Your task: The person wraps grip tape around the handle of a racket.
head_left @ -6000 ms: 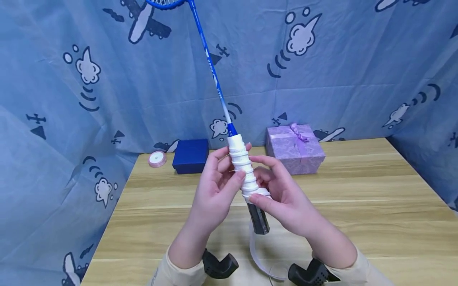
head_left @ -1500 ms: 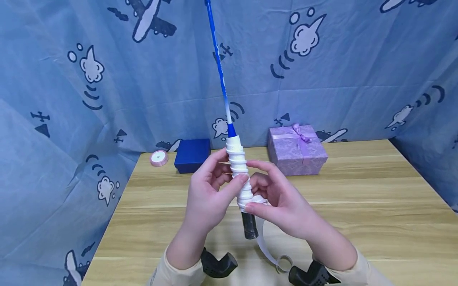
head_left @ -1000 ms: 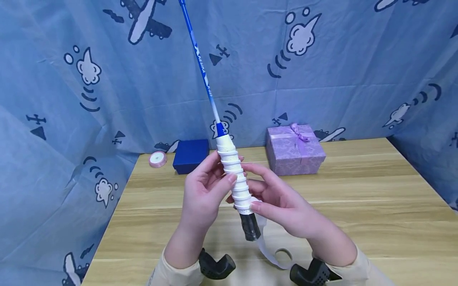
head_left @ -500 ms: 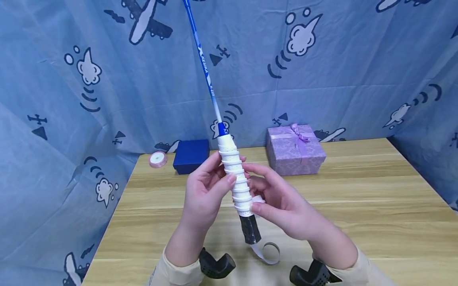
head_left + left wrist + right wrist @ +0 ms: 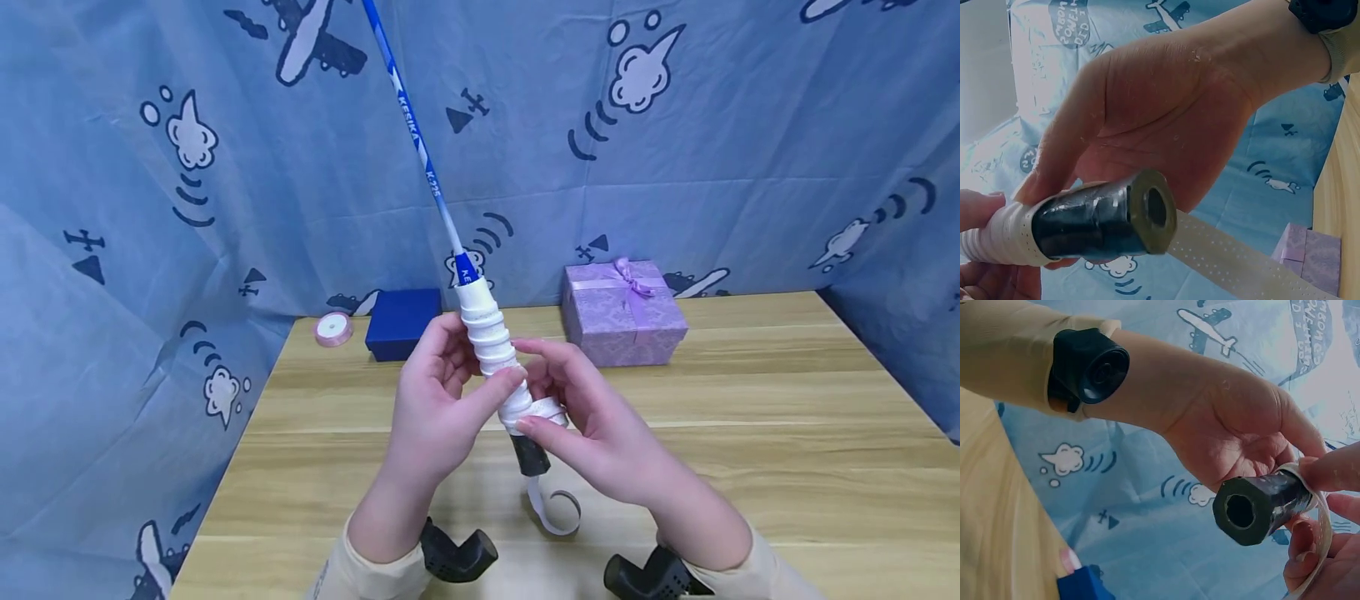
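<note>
A blue-and-white badminton racket [image 5: 416, 142] is held tilted, its head out of view. White perforated grip tape [image 5: 487, 333] winds round most of the handle; the black butt end [image 5: 531, 456] is bare. My left hand [image 5: 442, 408] grips the wrapped part, thumb in front and fingers behind. Lower down, my right hand [image 5: 607, 429] pinches the tape against the handle, with a loop of it bulging by the fingers. The loose tape end [image 5: 538, 504] hangs below the butt and curls. In the right wrist view the hollow butt [image 5: 1260, 515] faces the camera.
A purple gift box [image 5: 622, 321] with a bow stands at the back right of the wooden table [image 5: 787, 417]. Behind the left hand are a dark blue box [image 5: 401, 325] and a pink ribbon spool [image 5: 333, 330]. A patterned blue curtain [image 5: 712, 208] hangs behind.
The racket has turned in my hands and its head has left the view since the oldest frame. Over the last half second the butt rises slightly and the tape loop widens by the right fingers.
</note>
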Available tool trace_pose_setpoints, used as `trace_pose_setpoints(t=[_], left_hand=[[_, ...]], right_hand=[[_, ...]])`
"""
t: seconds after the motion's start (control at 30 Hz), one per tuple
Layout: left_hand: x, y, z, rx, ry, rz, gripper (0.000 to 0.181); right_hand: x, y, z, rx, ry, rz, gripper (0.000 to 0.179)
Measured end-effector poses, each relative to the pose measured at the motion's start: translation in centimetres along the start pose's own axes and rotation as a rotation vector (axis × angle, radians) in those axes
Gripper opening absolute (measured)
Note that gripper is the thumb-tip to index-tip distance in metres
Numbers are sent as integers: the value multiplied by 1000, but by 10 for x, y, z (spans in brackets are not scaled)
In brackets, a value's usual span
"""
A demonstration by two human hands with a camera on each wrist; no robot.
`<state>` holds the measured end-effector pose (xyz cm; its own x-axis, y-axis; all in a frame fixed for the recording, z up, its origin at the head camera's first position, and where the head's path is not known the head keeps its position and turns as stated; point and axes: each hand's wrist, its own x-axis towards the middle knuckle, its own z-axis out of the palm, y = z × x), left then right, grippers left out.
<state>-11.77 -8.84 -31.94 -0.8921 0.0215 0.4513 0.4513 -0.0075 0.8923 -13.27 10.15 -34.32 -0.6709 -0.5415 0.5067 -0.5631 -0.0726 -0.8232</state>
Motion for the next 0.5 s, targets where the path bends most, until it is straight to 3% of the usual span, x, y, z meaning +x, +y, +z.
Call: trace_pose_setpoints(t=[0.13, 0.27, 0.5], left_hand=[[-1, 1, -1, -26, -2, -5, 52], [-1, 1, -4, -91, -52, -7, 50], [1, -2, -8, -184, -133, -18, 51]], right_hand=[[1, -1, -2, 49, 0, -2, 70], [1, -2, -3, 115, -20, -13, 70], [3, 1, -7, 209, -82, -109, 74]])
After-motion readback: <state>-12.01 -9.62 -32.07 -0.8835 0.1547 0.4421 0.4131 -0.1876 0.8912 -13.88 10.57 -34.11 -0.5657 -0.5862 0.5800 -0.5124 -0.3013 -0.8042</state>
